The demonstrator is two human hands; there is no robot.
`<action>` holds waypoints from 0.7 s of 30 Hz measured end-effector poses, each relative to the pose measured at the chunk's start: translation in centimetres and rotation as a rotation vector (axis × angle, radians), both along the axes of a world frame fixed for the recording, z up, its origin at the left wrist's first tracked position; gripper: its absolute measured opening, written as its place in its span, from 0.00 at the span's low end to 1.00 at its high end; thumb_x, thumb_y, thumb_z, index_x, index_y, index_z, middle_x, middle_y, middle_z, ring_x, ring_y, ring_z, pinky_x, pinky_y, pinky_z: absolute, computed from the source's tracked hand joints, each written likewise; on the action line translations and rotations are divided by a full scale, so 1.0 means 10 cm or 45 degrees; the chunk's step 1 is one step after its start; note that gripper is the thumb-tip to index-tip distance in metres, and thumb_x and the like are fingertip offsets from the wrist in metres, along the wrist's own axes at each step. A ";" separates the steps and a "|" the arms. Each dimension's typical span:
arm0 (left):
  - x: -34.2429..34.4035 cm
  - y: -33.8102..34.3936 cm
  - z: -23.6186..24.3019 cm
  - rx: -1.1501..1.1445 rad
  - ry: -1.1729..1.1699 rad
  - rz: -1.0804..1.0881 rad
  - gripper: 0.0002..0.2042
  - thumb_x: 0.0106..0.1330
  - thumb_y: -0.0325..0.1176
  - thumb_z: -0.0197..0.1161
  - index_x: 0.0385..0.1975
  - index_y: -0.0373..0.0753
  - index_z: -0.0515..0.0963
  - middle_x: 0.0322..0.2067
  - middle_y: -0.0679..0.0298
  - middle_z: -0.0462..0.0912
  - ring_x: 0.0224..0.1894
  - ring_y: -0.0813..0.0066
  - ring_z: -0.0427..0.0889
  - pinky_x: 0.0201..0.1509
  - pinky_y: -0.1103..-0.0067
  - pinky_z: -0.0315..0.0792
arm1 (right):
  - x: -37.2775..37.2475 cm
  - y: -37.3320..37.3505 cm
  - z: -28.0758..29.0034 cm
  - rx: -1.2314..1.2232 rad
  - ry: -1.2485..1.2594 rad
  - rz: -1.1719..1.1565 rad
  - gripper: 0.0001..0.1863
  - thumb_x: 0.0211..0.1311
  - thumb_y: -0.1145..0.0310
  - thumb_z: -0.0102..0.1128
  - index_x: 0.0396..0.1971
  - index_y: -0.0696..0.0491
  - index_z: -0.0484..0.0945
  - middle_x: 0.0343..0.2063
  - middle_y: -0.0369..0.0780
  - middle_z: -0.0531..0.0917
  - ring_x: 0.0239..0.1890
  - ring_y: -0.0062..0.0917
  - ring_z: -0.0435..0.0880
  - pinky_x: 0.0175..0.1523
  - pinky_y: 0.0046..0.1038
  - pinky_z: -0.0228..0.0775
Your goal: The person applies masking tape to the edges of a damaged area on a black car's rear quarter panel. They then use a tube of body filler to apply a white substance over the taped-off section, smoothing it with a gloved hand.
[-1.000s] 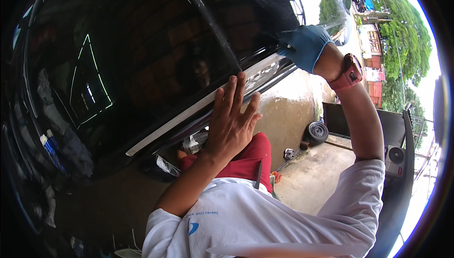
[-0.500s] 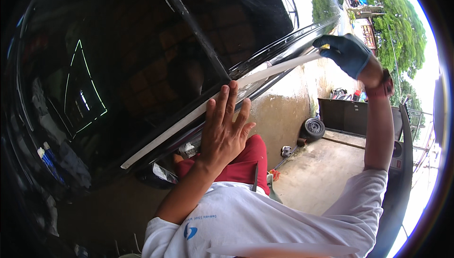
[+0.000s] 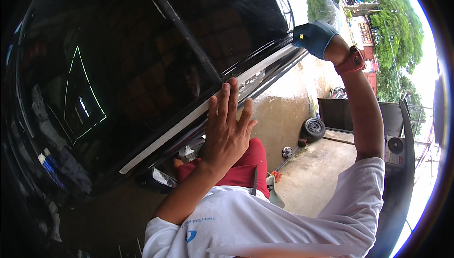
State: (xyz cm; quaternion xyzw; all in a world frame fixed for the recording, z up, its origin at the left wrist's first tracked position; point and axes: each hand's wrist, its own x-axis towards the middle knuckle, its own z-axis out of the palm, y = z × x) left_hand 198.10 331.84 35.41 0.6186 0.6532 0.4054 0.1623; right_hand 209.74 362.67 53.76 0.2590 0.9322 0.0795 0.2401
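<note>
A long strip of pale masking tape [image 3: 163, 140] runs along the lower edge of the glossy black car panel [image 3: 118, 92]. My bare left hand [image 3: 227, 128] rests its fingertips on the tape near the dark upright seam, fingers stretched and spread. Farther along at the upper right, my right hand [image 3: 314, 40], in a blue glove, is closed on the far end of the tape, close against the car. A small yellow bit shows at its fingers. The glove hides whether a roll is in the grip.
A spare wheel [image 3: 313, 128] stands on the concrete floor by a dark panel [image 3: 343, 116]. An outdoor fan unit [image 3: 395, 151] is at the right. Blue-and-white items [image 3: 49, 168] and dark cloth [image 3: 73, 173] show at the left.
My right hand has moved left and slightly up toward the car, and the tape's far stretch now lies along the trim. My left hand stays nearly in place.
</note>
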 end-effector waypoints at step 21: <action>0.34 0.76 0.24 0.076 0.210 -0.066 0.29 0.68 0.47 0.71 0.64 0.41 0.74 0.81 0.37 0.48 0.83 0.43 0.49 0.85 0.53 0.48 | -0.06 -0.09 -0.05 0.065 0.012 -0.225 0.10 0.65 0.64 0.65 0.41 0.49 0.91 0.34 0.47 0.90 0.39 0.47 0.89 0.47 0.44 0.82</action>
